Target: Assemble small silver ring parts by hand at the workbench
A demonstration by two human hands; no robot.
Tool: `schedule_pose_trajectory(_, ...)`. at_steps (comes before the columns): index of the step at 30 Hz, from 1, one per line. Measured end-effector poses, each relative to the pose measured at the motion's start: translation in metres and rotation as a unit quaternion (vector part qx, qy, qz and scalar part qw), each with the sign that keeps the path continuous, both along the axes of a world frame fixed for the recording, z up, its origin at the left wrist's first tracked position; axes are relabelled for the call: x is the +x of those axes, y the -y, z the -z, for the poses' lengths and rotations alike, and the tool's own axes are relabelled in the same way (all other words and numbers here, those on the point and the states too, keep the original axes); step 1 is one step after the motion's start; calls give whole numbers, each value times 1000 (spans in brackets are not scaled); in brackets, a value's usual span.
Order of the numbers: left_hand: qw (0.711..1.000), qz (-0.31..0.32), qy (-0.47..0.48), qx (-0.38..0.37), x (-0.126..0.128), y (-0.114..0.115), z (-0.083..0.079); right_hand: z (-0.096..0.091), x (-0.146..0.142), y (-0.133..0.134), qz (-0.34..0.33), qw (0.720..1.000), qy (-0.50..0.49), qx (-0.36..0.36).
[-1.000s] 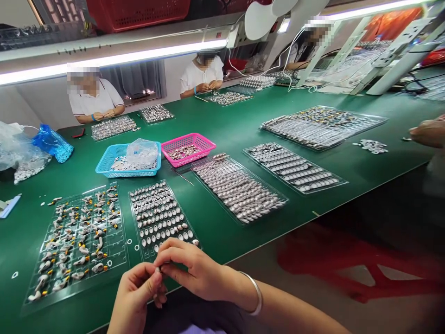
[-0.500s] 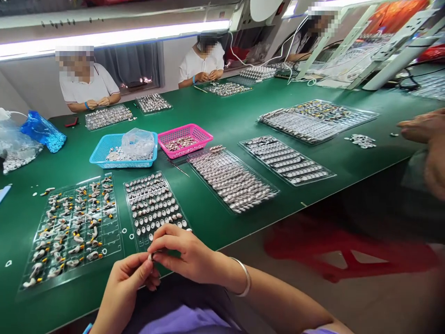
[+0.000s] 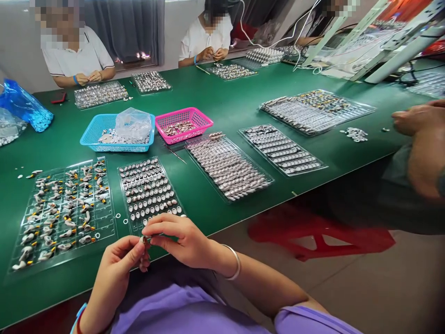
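My left hand (image 3: 120, 260) and my right hand (image 3: 179, 239) meet at the table's near edge, both pinched on one small metal part (image 3: 143, 240) between the fingertips. The right wrist wears a silver bangle. Just beyond the hands lies a clear tray (image 3: 149, 191) filled with rows of small silver parts. To its left is another clear tray (image 3: 62, 208) holding white parts with orange tips. A few small white rings lie loose on the green table (image 3: 225, 106) between the two trays.
A blue basket (image 3: 93, 134) with a plastic bag and a pink basket (image 3: 184, 123) stand mid-table; more filled trays (image 3: 227, 167) lie to the right. Three people work across the table. Another person's hand (image 3: 415, 118) reaches in at right. A red stool (image 3: 313, 229) stands below.
The view has tilted downward, so the table and hands sit higher in the picture. My two hands stay pinched together on the small part.
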State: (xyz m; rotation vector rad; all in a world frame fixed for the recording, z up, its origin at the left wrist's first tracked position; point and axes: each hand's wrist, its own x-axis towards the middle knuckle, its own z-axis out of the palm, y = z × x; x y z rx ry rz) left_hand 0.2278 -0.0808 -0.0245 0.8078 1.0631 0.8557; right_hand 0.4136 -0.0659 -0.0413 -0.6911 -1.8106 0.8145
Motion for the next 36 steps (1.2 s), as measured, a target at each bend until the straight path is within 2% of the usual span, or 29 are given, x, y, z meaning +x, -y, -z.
schedule_pose_trajectory(9,998,36,-39,25,-2,2,2,3,-6,0,41,998,-47,15)
schedule_pose_trajectory(17,987,69,-114,87,-8,5,-1,4,-4,1,17,997,-75,6)
schedule_pose_trajectory(27,985,73,-114,104,0,7,-8,13,-10,6,42,991,-123,-24)
schedule_pose_trajectory(36,958,97,-204,174,0,9,-11,20,-14,13,29,984,-164,-59)
